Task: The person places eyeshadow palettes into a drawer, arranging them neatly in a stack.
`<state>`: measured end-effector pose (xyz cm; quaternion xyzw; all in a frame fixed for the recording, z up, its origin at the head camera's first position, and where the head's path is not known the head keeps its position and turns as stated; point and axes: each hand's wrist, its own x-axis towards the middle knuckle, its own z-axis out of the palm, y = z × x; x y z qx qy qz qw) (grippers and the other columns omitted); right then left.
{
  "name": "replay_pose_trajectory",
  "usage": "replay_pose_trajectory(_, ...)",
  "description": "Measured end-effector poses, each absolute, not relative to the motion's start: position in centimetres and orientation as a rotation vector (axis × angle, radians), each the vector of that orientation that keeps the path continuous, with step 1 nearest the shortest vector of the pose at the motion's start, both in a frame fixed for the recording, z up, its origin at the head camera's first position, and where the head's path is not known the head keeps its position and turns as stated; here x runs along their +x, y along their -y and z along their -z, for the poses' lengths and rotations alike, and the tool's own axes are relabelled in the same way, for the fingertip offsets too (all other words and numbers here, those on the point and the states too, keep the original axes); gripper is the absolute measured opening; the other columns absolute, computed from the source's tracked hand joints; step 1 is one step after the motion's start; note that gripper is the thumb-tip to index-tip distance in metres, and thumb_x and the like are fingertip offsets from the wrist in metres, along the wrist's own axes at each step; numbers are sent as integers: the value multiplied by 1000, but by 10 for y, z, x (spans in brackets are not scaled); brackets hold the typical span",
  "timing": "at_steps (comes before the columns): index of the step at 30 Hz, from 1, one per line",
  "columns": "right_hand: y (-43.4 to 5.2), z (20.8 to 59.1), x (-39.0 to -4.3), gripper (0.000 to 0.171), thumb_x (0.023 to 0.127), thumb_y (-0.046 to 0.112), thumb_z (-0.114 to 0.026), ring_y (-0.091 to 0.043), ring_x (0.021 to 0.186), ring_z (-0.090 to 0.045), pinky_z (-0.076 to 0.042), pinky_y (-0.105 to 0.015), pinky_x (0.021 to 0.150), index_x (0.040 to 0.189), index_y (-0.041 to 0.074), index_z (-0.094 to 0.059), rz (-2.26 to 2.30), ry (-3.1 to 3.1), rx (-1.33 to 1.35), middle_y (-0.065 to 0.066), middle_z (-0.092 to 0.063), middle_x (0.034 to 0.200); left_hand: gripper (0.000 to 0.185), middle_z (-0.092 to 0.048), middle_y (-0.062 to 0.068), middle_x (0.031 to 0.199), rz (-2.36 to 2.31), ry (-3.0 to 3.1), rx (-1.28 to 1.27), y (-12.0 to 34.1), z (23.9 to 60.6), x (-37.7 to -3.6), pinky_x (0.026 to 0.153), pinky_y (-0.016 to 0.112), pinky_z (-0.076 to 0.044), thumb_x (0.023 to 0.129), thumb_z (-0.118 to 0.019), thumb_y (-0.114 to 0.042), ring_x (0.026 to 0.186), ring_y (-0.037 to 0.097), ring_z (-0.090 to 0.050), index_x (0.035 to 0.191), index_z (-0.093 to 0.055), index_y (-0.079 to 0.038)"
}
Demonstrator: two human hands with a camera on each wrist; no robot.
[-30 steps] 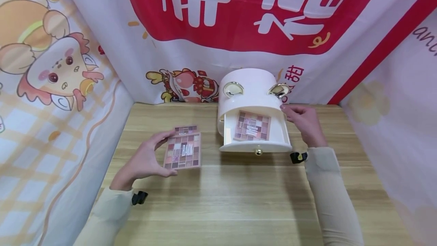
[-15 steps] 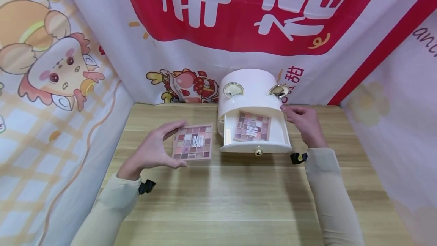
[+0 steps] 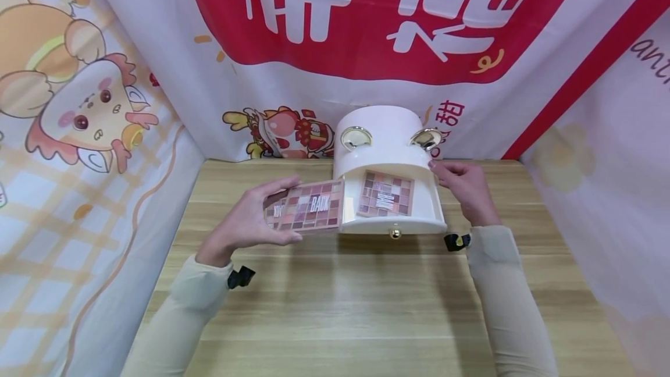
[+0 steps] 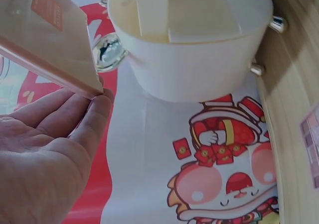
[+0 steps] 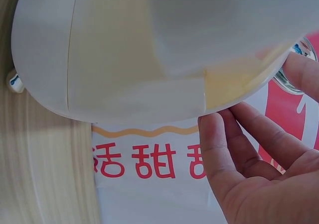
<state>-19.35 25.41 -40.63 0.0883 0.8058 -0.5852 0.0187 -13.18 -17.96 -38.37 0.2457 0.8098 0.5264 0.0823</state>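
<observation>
My left hand grips an eyeshadow palette by its edges, thumb on the near side and fingers on the far side. The palette is raised and tilted, its right edge overlapping the left side of the drawer in the head view. A second eyeshadow palette lies on the table, partly hidden beneath it. White and rounded, the storage box has its drawer pulled out, with another palette lying inside. My right hand holds the box's right edge between thumb and fingers.
Two round gold-rimmed ornaments, left and right, stick out from the box. A gold knob sits on the drawer front. Printed cloth hangs behind the wooden table and along both sides.
My left hand has carried its palette right and slightly away from me, up to the drawer's left side. The right hand and the box have stayed in place.
</observation>
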Motion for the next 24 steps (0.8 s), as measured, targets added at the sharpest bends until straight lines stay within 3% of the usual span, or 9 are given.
replay_pose_trajectory(10,-255,409,-193,65,89,49,-73,-17,107,-60,-55,-25,87,129,-2,-65,1837,-2502,266,-9,-65,124,99,-52,7,144,-1650,-2343,713,161,379,-138,99,48,-50,67,-95,-23,118,27,-55,151,-45,-14)
replay_pose_trajectory(17,-255,408,-193,66,89,50,-73,-17,107,-58,-54,-25,86,130,-1,-65,1824,-2500,280,-9,-65,124,93,-52,10,145,-1739,-2234,650,145,376,-142,98,45,-52,70,-93,-20,118,29,-58,150,-47,-10)
replay_pose_trajectory(24,-255,407,-193,66,90,50,-73,-17,107,-58,-50,-43,100,130,-2,-64,1833,-2488,294,-10,-64,124,91,-47,9,150,-1729,-2198,612,128,373,-144,108,42,-44,72,-92,-26,131,26,-50,150,-46,-9)
